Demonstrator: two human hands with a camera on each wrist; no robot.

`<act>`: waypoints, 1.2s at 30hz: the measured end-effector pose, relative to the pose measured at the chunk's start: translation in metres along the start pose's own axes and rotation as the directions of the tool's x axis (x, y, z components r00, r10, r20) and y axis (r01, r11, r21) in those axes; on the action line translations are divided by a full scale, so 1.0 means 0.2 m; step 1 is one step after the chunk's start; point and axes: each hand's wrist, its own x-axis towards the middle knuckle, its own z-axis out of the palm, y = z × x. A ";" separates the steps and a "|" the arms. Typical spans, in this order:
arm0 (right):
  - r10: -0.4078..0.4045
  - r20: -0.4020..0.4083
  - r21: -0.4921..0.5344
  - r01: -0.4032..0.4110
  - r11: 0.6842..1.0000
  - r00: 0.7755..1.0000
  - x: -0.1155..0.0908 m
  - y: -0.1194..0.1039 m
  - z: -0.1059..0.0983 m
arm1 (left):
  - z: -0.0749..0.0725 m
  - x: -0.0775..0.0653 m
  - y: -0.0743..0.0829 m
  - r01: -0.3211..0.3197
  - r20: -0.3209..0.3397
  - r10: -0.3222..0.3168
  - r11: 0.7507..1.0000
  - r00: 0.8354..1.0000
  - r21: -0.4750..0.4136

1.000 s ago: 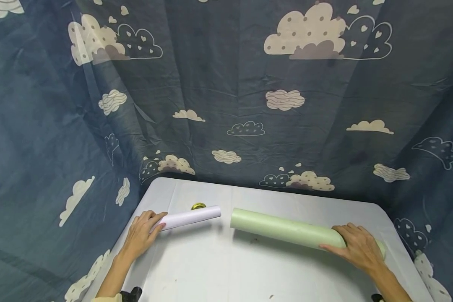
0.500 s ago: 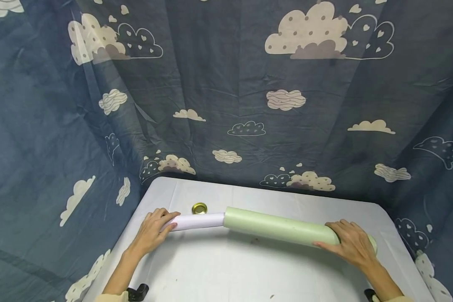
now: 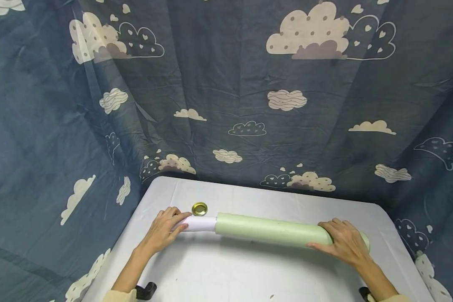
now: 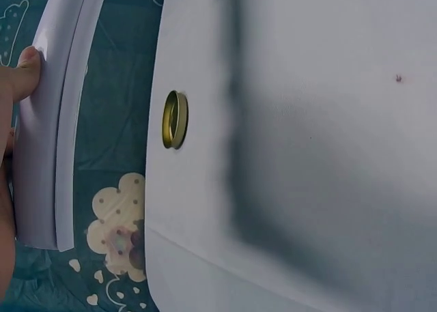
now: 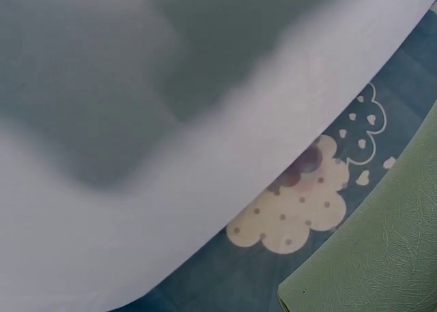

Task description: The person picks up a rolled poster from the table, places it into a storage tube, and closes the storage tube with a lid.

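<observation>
My left hand (image 3: 162,231) grips a rolled white sheet (image 3: 201,224) near its left end, thumb on the near side. The white roll's right end sits inside the left opening of a thicker pale green roll (image 3: 268,230). Towards that green roll's right end, my right hand (image 3: 342,243) holds it from above. Both rolls are raised over the table, with a shadow below. In the left wrist view, a long overlapping edge runs along the white roll (image 4: 44,134). Only part of the green roll (image 5: 382,250) shows in the right wrist view, and the right hand is out of that view.
A gold-coloured round lid (image 3: 199,208) lies on the white-covered table (image 3: 219,272), just behind the white roll. Dark blue cloth (image 3: 211,84) with cloud prints hangs behind the table and along both sides.
Both hands have come closer together. The white roll, at first apart from the green roll, has slid into its left end, and less of it shows. The lid is now fully uncovered.
</observation>
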 end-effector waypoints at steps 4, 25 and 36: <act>-0.007 0.015 0.002 0.007 1.000 1.000 0.02 -0.02 0.00 | 0.02 0.03 0.03 -0.015 0.005 0.015 1.000 1.000 -0.013; -0.052 0.004 0.007 0.052 0.999 0.999 0.07 -0.10 0.04 | 0.12 0.09 0.16 -0.071 0.022 0.070 0.997 0.997 0.036; -0.021 0.009 0.011 0.020 1.000 1.000 0.05 -0.11 0.05 | 0.12 0.08 0.17 -0.043 -0.076 0.048 0.997 0.996 0.069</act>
